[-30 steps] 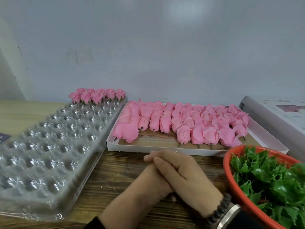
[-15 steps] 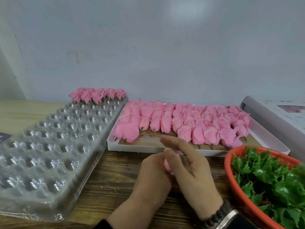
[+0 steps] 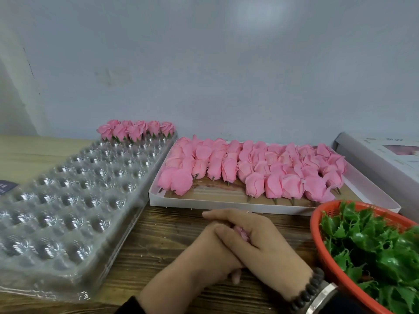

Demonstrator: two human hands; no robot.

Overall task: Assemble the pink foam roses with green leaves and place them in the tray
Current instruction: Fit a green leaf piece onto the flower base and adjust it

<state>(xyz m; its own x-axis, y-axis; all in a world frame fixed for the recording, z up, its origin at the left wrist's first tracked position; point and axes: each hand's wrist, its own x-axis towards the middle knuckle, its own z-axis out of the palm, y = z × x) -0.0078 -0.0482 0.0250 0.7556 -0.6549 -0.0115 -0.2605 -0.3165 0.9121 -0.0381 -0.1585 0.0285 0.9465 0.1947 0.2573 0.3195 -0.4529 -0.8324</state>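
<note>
My left hand (image 3: 201,254) and my right hand (image 3: 265,243) are cupped together on the wooden table, the right lying over the left. A pink foam rose (image 3: 241,232) peeks out between the fingers; most of it is hidden. To the left lies the clear plastic tray (image 3: 68,200) with many round cups. Its far row holds several finished roses (image 3: 136,130) with green leaves under them. A flat white box (image 3: 204,201) behind my hands holds several loose pink roses (image 3: 254,168). On the right, an orange basket (image 3: 317,234) is full of green leaves (image 3: 374,245).
A closed white carton (image 3: 385,159) sits at the far right behind the basket. A dark card (image 3: 6,186) pokes in at the left edge. A pale wall stands close behind the table. Bare wood shows in front of the white box, around my hands.
Half a second ago my right hand's fingers were lifted off, showing the rose in my left hand. They have now come back down over it, as they were a second ago.
</note>
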